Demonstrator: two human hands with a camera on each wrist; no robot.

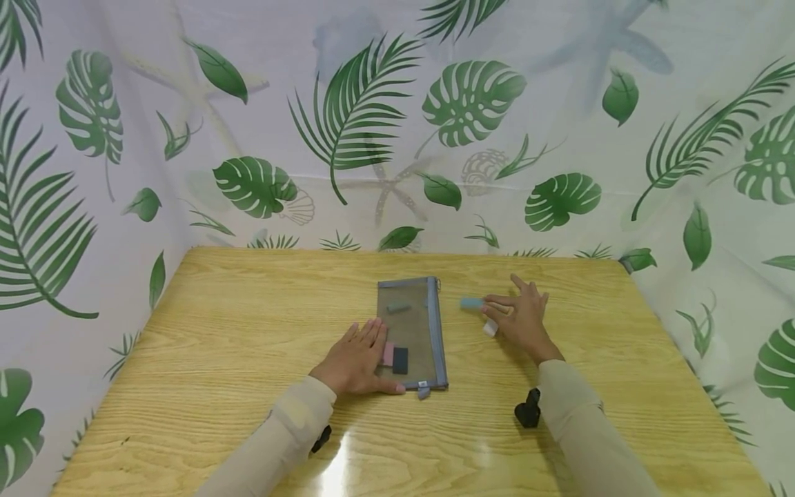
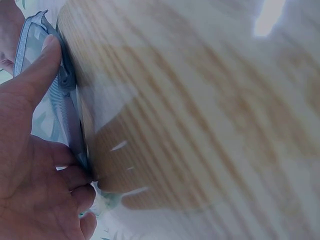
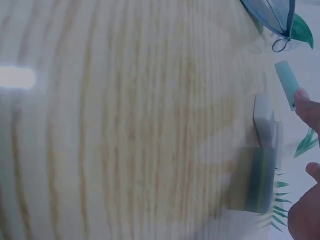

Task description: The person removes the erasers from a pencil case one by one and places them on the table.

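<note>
A grey mesh zip pouch [image 1: 413, 324] lies on the table, its blue-grey zip edge on the right. Through the mesh show a grey-green block [image 1: 399, 304], a pink block [image 1: 388, 354] and a dark block [image 1: 400, 360]. My left hand [image 1: 357, 359] rests on the pouch's left side with fingers extended, the thumb along its near edge. To the right of the pouch, my right hand [image 1: 522, 321] pinches one end of a small light blue block [image 1: 470, 303]. A white block [image 1: 491, 327] lies just below those fingers; the right wrist view also shows a dark grey-blue block [image 3: 260, 180] beside it.
The wooden table [image 1: 248, 310] carries the pouch near its middle. Leaf-printed cloth [image 1: 373, 138] hangs at the back and both sides. A black wrist mount [image 1: 528, 411] sits below the right sleeve. A ring-shaped zip pull [image 3: 280, 45] is at the pouch's far corner.
</note>
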